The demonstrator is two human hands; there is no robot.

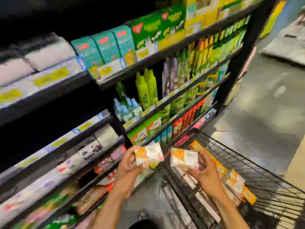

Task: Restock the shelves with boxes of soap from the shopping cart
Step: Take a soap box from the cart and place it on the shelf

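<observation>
My left hand [128,164] grips a white and orange soap box [149,154] held in front of the lower shelves [99,172]. My right hand [203,171] grips a second soap box [183,158] of the same kind, just above the left rim of the black wire shopping cart [247,162]. Several more soap boxes [234,180] lie in a row inside the cart. The whole view is blurred by motion.
Black shelving runs from left to upper right, stocked with teal boxes [105,47], green bottles [146,90] and red cans [186,118]. Yellow price tags line the shelf edges. Grey floor [264,100] lies to the right. A foot [142,215] shows at the bottom.
</observation>
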